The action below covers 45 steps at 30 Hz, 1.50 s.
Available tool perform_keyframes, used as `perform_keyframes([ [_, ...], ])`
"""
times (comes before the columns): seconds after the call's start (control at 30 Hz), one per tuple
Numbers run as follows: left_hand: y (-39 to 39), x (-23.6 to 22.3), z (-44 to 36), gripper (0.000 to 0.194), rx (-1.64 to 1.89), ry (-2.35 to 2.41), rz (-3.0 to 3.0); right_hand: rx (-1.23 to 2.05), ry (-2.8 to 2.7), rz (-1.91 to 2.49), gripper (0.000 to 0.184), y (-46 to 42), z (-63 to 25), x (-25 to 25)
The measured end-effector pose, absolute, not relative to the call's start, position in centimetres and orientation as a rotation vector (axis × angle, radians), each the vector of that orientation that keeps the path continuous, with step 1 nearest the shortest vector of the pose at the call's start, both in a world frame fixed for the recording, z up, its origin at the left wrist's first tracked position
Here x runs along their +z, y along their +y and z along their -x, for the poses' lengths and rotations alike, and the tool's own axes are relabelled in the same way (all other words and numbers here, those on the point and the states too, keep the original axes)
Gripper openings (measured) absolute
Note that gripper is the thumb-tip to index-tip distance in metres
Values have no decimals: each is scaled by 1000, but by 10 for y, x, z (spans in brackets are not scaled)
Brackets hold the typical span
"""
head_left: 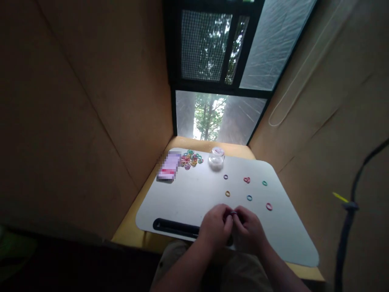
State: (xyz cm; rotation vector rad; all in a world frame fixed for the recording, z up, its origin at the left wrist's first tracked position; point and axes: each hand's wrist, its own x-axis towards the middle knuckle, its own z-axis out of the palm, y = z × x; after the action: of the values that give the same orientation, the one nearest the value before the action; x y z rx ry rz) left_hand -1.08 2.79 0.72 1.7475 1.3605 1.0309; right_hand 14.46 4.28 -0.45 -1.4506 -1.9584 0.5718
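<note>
My left hand (215,227) and my right hand (249,228) meet over the near edge of a white tray table (188,194). Both are closed, their fingertips pinching a small purplish hair tie (233,213) between them. Just beyond lie separate hair ties: a yellow one (227,194), a blue one (249,198), a pink one (269,207), a purple one (225,177) and a green one (264,183). Some red ones (246,179) sit together among them. A mixed-colour pile of hair ties (191,159) rests at the back left.
A clear round container (216,162) stands at the back of the tray table, a lid-like disc (218,151) behind it. Left of the pile lies a blurred-out phone (169,166). A dark slot (176,227) runs along the near edge. Walls flank both sides; a window (209,115) is ahead.
</note>
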Motion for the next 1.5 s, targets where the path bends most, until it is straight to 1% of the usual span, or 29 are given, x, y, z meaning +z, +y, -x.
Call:
perform_keyframes([
  [0.2,27,8,6,15,1081,1423,-1764,521,-1973,1360,26,44,-146,-4],
  [0.53,25,7,1,18,1098,1475,-1771,509,-1938,1331,27,40,-147,-2],
  [0.93,25,8,-1,20,1040,1554,-1808,547,-1885,1277,14,35,-147,2],
  [1.17,25,5,0,22,1028,1532,-1809,516,-1882,1295,14,36,-147,0],
  [1.5,23,4,3,19,1042,1505,-1819,498,-1881,1325,15,35,-145,-1],
])
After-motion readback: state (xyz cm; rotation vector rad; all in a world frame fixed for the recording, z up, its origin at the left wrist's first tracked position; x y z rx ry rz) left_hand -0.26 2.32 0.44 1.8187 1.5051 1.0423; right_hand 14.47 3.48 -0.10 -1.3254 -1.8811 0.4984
